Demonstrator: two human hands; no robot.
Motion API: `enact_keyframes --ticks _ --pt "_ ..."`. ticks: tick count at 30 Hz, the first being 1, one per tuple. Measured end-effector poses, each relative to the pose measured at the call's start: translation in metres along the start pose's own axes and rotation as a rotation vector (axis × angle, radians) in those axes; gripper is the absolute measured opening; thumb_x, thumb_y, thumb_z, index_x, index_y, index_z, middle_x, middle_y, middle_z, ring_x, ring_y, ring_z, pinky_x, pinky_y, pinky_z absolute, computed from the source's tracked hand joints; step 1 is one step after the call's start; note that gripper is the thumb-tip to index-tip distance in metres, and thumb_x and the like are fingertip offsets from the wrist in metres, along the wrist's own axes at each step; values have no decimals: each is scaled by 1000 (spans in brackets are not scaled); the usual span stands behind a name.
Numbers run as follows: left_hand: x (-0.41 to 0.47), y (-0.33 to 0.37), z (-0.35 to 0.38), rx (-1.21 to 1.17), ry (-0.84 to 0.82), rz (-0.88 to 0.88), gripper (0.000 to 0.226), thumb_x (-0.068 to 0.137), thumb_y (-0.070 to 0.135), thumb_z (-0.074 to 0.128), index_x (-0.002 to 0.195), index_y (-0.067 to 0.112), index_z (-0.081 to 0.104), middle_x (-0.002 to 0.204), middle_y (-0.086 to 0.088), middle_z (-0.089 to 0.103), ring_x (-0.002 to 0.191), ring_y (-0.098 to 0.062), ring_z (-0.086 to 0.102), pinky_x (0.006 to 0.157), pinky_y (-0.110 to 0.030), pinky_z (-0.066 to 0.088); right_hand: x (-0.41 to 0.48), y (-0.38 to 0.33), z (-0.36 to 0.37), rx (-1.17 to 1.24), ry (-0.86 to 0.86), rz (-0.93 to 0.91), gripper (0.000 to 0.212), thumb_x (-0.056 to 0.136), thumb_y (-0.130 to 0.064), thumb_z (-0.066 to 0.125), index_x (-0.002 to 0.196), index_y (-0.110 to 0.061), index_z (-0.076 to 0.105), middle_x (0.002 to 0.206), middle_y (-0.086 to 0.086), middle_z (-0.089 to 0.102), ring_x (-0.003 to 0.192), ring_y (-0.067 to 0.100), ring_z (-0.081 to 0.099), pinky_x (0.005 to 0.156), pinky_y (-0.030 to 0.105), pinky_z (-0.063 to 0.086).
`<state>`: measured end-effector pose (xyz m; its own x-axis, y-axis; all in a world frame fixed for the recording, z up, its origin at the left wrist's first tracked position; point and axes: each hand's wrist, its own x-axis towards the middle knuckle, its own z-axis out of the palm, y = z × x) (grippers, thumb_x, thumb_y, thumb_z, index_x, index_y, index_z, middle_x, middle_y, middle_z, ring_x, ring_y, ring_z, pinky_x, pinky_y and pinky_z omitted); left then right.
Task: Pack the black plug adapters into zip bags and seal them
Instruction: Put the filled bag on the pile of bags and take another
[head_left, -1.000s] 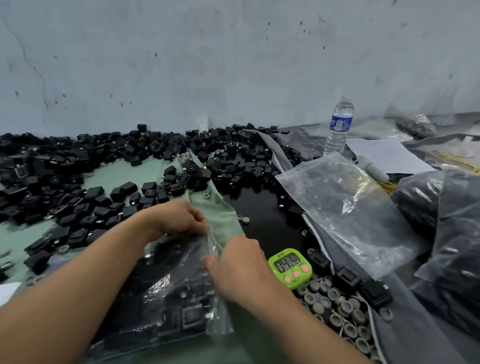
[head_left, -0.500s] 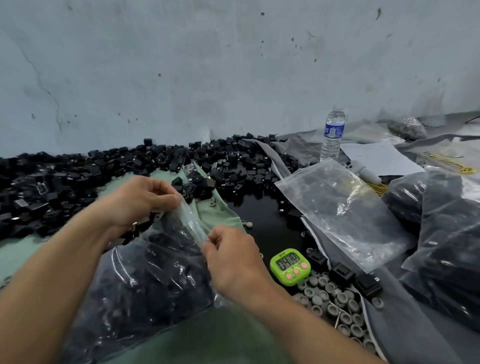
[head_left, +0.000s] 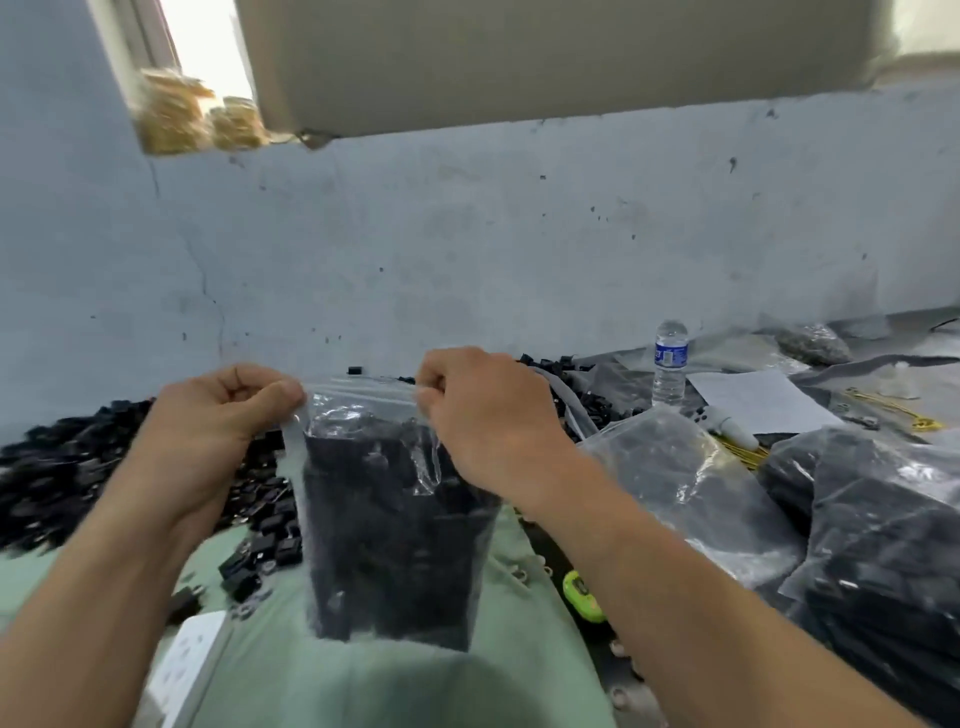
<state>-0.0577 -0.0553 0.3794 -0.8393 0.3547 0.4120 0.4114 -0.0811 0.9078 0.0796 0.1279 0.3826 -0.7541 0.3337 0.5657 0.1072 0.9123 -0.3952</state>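
A person holds a filled zip bag upright above a green cloth, its lower half dark with black adapters. The left hand is closed in a pinch on the bag's top left corner; the right hand is closed in a pinch on the top right corner, and the zip strip runs taut between the two. Whether the strip is pressed shut along its whole length cannot be told from the blurred frame.

Left of the bag, a heap of loose adapters spreads along the foot of a pale blue wall, with a few strays lying on the cloth just beside the bag's lower left. Right of the bag lies a flat clear bag, and beyond that, dark filled bags are stacked at the frame's right edge. A green timer shows near the bag's lower right corner, partly hidden behind the right forearm. A water bottle stands upright behind the clear bag, against the wall, with a white sheet lying just right of it. Below and left of the bag, a white power strip rests on the cloth.
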Motion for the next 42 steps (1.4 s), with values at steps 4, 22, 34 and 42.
enact_keyframes --ticks 4,22,34,42 --pt "-37 -24 8 -47 70 -84 22 87 7 75 66 15 71 72 -4 67 74 -11 63 80 -31 45 -12 16 -6 18 -104 -17 17 92 -37 67 76 -31 68 70 -12 68 66 2 61 61 24 43" --pt "-34 -50 -9 -197 105 -82 7 69 25 78 70 18 77 71 -2 70 63 -8 63 74 -28 46 -40 83 23 976 64 254 11 83 -10 79 75 -18 79 66 2 69 60 9 57 62 20 50" --pt "-20 -62 -19 -155 -14 -29 13 73 31 76 71 19 73 73 -9 68 69 -16 62 81 -35 47 -26 84 36 962 84 146 18 88 -7 75 72 -18 74 69 6 68 65 13 57 63 21 50" --pt "-12 -66 -18 -142 -17 -17 13 75 26 74 69 16 70 72 -11 64 69 -19 56 78 -33 46 -20 85 46 945 109 186 25 92 -10 71 69 -21 70 64 -3 60 63 9 50 62 23 46"
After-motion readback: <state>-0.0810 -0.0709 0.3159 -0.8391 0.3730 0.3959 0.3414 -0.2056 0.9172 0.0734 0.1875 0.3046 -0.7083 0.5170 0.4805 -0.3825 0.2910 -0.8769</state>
